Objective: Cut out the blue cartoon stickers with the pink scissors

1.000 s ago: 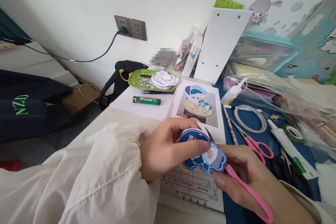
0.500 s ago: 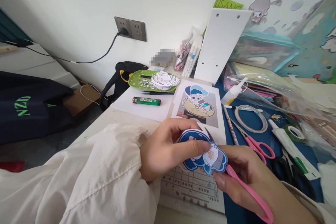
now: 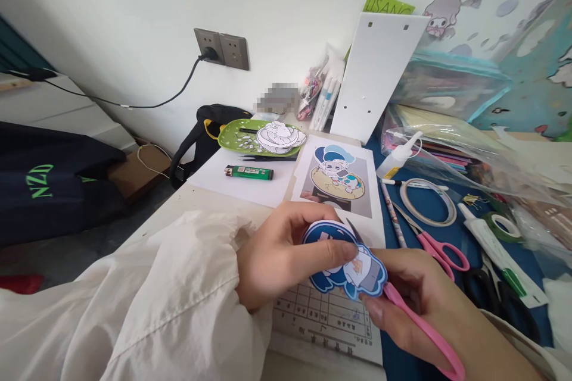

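Observation:
My left hand [image 3: 290,253] pinches a blue-and-white paper cartoon cutout [image 3: 369,271], its thumb pressed flat across the printed figure. In my right hand [image 3: 417,292] are pink-handled scissors [image 3: 426,333], held from the lower right. Most of the scissor blades are hidden behind the cutout; a dark tip shows just above its upper edge. The right fingertips reach under the cutout's right end. Below both hands lies a printed form sheet [image 3: 322,321], and beyond them a sheet with a colour cartoon picture [image 3: 337,178].
A green lighter [image 3: 248,172] and a green tray [image 3: 230,137] with paper scraps lie at the back left. On the blue mat at right are another pink scissors [image 3: 440,250], black scissors [image 3: 500,297], tape rolls [image 3: 428,202], a glue bottle [image 3: 397,155] and a tube [image 3: 500,253].
Almost nothing differs. The cutout and my left hand have shifted very slightly left; both hands keep their hold.

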The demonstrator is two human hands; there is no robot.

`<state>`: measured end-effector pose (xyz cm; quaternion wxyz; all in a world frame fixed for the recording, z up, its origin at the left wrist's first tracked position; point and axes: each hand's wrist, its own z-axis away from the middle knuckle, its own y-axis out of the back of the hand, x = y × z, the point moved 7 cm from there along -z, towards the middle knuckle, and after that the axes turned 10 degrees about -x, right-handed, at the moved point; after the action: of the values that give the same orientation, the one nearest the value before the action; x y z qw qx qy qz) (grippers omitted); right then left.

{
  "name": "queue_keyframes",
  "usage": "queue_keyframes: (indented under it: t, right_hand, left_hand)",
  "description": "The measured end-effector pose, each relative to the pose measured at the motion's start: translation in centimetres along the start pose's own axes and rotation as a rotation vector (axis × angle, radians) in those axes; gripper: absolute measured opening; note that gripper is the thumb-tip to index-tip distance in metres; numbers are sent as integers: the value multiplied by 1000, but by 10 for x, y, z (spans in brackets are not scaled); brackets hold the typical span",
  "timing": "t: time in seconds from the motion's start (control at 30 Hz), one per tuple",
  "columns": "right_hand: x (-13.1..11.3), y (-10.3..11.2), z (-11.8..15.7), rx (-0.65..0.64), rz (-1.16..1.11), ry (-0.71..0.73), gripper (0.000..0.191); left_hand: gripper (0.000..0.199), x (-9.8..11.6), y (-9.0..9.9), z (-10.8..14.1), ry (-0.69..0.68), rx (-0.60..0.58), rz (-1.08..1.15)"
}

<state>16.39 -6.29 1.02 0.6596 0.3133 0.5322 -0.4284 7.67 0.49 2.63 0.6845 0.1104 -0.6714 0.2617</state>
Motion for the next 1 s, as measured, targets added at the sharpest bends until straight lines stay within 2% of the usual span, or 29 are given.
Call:
queue_keyframes:
  t: [0.4, 0.57, 1.0]
  right_hand:
    - [7, 2, 2, 7, 48, -22, 6]
    - [6, 2, 1, -30, 107, 24, 7]
    - [1, 2, 1, 11, 92, -46, 8]
  left_hand:
    - [22, -1, 1, -2, -24, -17, 16]
    - [22, 0, 2, -2, -22, -14, 9]
    - [23, 1, 2, -1, -11, -11, -8]
